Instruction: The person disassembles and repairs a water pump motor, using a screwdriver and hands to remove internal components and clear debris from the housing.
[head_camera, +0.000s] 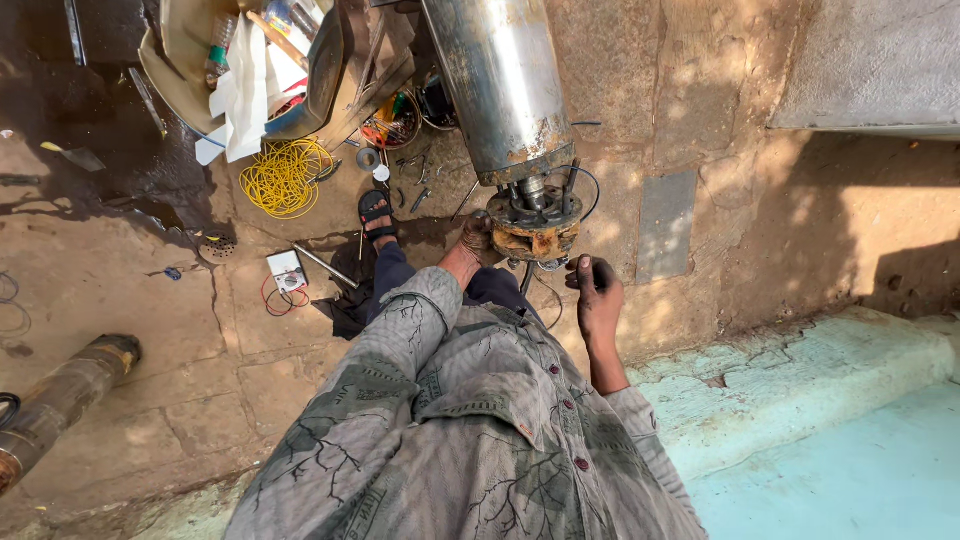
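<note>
A long steel cylinder (500, 80) leans down from the top and ends in a rusty bolted flange (540, 238) with studs and black wires. My left hand (476, 236) grips the flange's left edge, its patterned sleeve reaching up from below. Just below and right of the flange, my right hand (598, 292) has its fingers curled around a small dark tool (583, 270). My sandalled foot (376, 214) stands on the stone floor to the left.
A coil of yellow wire (284, 178), a small white meter with red leads (287, 273), scattered hand tools (405, 170) and a tub of clutter (250, 60) lie at top left. A rusty pipe (60, 400) lies at left. A pale blue painted ledge (820, 400) runs at the lower right.
</note>
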